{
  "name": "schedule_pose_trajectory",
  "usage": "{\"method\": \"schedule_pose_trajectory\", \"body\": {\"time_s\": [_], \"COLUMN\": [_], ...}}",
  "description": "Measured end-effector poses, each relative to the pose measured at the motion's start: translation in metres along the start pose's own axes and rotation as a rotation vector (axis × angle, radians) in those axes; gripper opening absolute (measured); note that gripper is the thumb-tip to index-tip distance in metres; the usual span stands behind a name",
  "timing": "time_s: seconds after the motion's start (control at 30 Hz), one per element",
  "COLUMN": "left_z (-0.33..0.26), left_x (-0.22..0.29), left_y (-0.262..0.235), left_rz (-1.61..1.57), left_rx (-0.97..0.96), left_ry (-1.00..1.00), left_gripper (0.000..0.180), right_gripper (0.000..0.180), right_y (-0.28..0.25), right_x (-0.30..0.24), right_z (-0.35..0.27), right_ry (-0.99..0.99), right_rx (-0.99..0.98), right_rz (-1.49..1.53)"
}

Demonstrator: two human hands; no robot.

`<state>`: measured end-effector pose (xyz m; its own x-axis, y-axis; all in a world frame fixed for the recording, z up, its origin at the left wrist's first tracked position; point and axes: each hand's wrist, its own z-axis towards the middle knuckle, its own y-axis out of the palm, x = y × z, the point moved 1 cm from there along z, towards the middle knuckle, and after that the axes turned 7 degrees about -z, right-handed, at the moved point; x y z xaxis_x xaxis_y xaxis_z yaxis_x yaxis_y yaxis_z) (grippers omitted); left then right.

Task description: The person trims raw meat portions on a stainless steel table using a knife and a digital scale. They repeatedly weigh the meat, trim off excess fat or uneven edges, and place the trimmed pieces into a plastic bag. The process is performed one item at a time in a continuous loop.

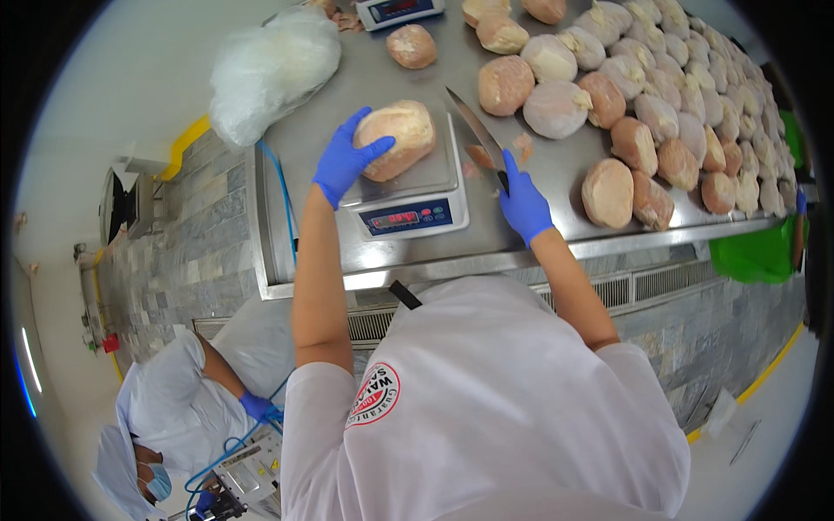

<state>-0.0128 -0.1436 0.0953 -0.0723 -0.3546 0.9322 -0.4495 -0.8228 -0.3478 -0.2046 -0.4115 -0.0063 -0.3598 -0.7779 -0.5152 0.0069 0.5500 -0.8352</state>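
My left hand, in a blue glove, grips a round pale lump of meat that rests on the steel pan of a digital scale. My right hand, also gloved in blue, holds a long knife by its handle, blade pointing away over the steel table. Small pink meat scraps lie beside the blade.
Several wrapped round meat portions fill the table's right side. A crumpled clear plastic bag sits at the far left, a second scale at the back. A green bin stands right. Another person crouches lower left.
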Motion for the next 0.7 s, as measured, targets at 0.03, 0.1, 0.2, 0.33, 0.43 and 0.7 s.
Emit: {"method": "schedule_pose_trajectory", "body": {"time_s": [0.03, 0.1, 0.2, 0.33, 0.43, 0.7], "left_z": [-0.003, -0.008, -0.013, -0.021, -0.031, -0.056], "left_x": [0.002, 0.01, 0.007, 0.004, 0.01, -0.035], "left_y": [0.004, 0.006, 0.003, 0.002, 0.004, 0.016], "left_rz": [-0.037, -0.077, -0.093, -0.185, -0.324, -0.455], "left_rx": [0.001, 0.008, 0.016, 0.018, 0.015, 0.129], "left_ry": [-0.022, -0.055, -0.067, -0.033, -0.046, -0.092], "left_gripper": [0.086, 0.085, 0.082, 0.082, 0.087, 0.098], "right_gripper": [0.08, 0.082, 0.082, 0.067, 0.057, 0.056], "right_y": [0.004, 0.01, 0.004, -0.006, -0.016, -0.015], "right_x": [0.004, 0.011, 0.005, -0.016, -0.049, -0.203], "right_z": [0.003, 0.008, 0.015, 0.028, 0.04, 0.061], "right_ry": [-0.004, -0.005, 0.013, -0.071, -0.346, -0.45], "right_rx": [-0.006, -0.025, -0.094, 0.095, 0.382, 0.154], "right_rz": [0.003, 0.007, -0.043, -0.276, 0.151, 0.574]}}
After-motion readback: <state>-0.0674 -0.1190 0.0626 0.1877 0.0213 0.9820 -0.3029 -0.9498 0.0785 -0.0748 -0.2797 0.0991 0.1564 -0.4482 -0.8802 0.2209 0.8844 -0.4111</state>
